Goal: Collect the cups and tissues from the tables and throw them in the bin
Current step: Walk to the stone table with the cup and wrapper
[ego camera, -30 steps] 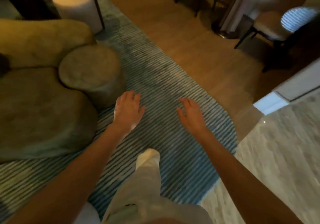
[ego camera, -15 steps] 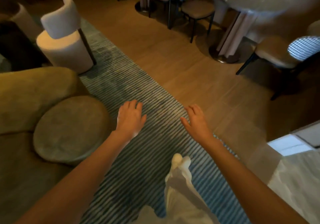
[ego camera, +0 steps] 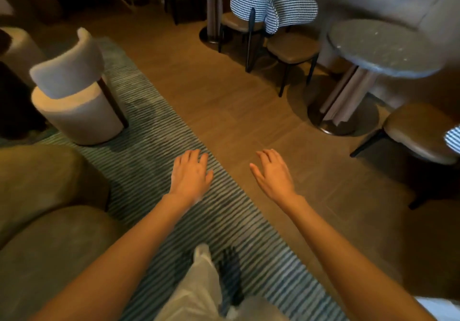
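Left hand (ego camera: 190, 174) and right hand (ego camera: 273, 171) both loose, fingers spread, holding nothing. No cups, tissues or bin in sight. Round table (ego camera: 383, 47) at 2 o'clock looks bare. Walk on slowly along rug (ego camera: 154, 146), check each table top.

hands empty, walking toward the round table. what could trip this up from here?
Likely snags:
1. The chairs crowd the floor beside the round table, so a leg could catch a foot.
2. Both the left hand and right hand are empty, and no cups or tissues show here.
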A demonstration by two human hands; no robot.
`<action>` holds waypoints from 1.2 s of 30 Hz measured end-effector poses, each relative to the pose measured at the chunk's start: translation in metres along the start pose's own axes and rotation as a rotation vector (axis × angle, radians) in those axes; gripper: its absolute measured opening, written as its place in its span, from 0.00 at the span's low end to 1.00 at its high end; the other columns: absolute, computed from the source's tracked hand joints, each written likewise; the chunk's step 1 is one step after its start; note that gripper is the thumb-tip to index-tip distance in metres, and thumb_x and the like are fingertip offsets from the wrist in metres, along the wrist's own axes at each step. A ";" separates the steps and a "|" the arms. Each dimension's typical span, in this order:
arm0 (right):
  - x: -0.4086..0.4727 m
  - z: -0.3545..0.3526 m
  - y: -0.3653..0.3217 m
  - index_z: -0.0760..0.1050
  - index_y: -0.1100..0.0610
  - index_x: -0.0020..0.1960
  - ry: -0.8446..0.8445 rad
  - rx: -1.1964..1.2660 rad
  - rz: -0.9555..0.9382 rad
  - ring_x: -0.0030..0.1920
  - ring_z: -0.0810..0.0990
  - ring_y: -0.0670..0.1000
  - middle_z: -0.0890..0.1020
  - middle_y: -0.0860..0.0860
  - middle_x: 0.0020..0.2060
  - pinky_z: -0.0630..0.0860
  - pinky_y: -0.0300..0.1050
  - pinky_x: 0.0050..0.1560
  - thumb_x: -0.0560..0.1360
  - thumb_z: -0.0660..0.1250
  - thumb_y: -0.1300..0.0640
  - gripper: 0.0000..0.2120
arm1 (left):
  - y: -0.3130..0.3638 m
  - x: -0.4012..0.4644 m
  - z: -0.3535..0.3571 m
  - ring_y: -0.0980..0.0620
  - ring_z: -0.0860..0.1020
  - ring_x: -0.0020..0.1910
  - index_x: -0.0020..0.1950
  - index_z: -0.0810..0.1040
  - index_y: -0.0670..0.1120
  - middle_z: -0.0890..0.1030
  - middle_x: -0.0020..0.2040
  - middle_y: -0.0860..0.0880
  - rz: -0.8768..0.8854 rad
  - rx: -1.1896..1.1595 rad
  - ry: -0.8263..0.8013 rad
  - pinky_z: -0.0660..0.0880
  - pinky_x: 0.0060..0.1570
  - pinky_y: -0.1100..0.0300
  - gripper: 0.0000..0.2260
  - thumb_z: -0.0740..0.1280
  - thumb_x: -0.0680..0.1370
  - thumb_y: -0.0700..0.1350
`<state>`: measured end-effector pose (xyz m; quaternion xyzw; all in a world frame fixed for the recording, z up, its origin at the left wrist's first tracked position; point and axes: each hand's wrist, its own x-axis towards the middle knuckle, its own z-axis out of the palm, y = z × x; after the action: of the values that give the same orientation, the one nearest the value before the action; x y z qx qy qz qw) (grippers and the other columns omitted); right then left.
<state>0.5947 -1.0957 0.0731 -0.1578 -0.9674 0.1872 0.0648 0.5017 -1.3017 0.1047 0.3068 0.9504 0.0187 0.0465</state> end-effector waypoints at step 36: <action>0.936 -0.010 0.099 0.69 0.61 0.69 -0.024 -0.072 -0.141 0.70 0.65 0.59 0.73 0.59 0.65 0.57 0.47 0.71 0.81 0.56 0.51 0.20 | -0.173 0.899 -0.093 0.42 0.66 0.67 0.70 0.67 0.46 0.68 0.70 0.44 -0.183 -0.048 0.093 0.64 0.64 0.48 0.24 0.62 0.77 0.54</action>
<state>-0.2570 -0.6970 0.1063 -0.0891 -0.9829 0.1492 0.0607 -0.3340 -0.9167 0.1172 0.2165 0.9749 0.0511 0.0113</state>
